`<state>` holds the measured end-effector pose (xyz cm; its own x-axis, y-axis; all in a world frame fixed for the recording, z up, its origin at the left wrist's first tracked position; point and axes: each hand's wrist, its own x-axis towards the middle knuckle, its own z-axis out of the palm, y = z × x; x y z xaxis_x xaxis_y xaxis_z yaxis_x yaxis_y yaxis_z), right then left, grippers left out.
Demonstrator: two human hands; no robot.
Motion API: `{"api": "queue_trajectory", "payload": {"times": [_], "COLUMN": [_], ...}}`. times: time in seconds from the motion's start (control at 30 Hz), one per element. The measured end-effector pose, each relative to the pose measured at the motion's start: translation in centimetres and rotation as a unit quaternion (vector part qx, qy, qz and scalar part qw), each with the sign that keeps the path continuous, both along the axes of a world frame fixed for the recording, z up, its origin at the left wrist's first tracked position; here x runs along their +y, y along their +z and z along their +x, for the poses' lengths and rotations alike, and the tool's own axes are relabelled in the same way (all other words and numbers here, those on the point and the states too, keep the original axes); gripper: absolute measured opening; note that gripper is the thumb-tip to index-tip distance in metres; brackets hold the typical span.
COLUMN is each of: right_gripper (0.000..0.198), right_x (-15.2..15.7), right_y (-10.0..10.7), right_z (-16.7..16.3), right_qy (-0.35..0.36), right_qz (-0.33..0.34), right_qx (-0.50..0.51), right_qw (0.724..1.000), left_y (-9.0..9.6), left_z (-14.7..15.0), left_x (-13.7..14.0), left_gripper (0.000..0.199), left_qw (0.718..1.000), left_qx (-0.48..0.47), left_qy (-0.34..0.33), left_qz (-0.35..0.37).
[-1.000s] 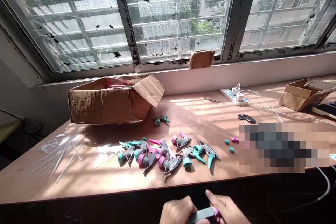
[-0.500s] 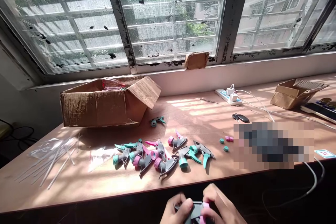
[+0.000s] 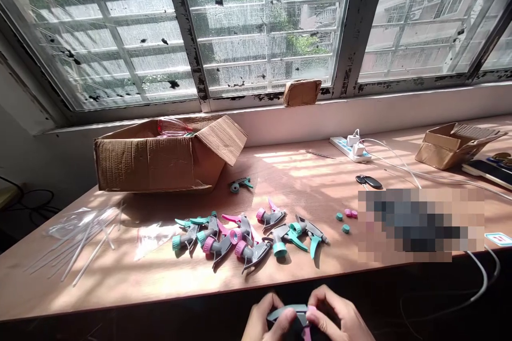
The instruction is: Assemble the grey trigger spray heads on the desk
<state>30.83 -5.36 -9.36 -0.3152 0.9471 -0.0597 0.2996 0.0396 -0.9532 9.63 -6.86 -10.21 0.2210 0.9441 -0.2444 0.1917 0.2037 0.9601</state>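
Below the table's front edge, both hands are closed on one grey and pink trigger spray head (image 3: 294,310). My left hand (image 3: 266,319) grips its grey body, thumb on top. On its pink end, the fingers of my right hand (image 3: 338,314) are pinched; whether that pink part is a separate piece I cannot tell. Just beyond my hands lies a group of similar spray heads, some with pink collars (image 3: 240,248), others with teal ones (image 3: 280,248). Small pink caps (image 3: 351,213) and teal caps (image 3: 345,229) rest to their right.
An open cardboard box (image 3: 144,165) holding a clear red bottle (image 3: 174,128) stands back left. Thin white tubes (image 3: 82,253) and plastic bags lie at left. A power strip (image 3: 350,149), black key fob (image 3: 368,181), small carton (image 3: 442,146) and blurred dark patch (image 3: 412,224) are at right.
The grey body of the held spray head has turned slightly, and more of its top shows between my hands. My view has shifted a little; the things on the table stay put.
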Motion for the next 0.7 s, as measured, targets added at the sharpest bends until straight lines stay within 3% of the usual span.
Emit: {"api": "queue_trajectory", "payload": {"times": [0.07, 0.13, 0.27, 0.37, 0.5, 0.57, 0.7], "right_gripper": [0.036, 0.04, 0.063, 0.067, 0.056, 0.064, 0.06], "right_x": [0.2, 0.3, 0.3, 0.3, 0.5, 0.4, 0.3], "right_y": [0.2, -0.1, -1.9, -2.9, -2.7, -2.5, -2.4], "right_z": [0.1, 0.0, -0.7, -0.8, -0.1, 0.1, -0.2], "right_qy": [0.001, -0.001, -0.006, 0.007, 0.029, 0.011, -0.011], "right_qz": [0.037, 0.026, -0.08, -0.141, -0.112, -0.091, -0.122], "right_qx": [0.01, 0.031, 0.057, 0.091, 0.153, 0.149, 0.085], "right_qw": [0.999, 0.999, 0.995, 0.986, 0.981, 0.985, 0.989], "left_y": [-0.7, -1.3, -1.7, -1.7, -1.7, -1.5, -0.6], "left_z": [0.0, -0.1, -0.6, -0.9, -0.8, -0.7, -0.5], "left_x": [0.2, 0.4, 0.9, 1.0, 0.8, 0.7, 0.7], "left_gripper": [0.068, 0.068, 0.068, 0.065, 0.066, 0.072, 0.072], "left_qw": [0.999, 0.999, 0.994, 0.987, 0.992, 0.994, 0.995], "left_qx": [-0.038, -0.033, 0.065, 0.101, 0.096, 0.088, 0.082], "left_qy": [0.01, 0.006, -0.044, -0.07, -0.02, 0.001, -0.036], "left_qz": [-0.026, -0.005, 0.074, 0.105, 0.085, 0.064, 0.03]}}
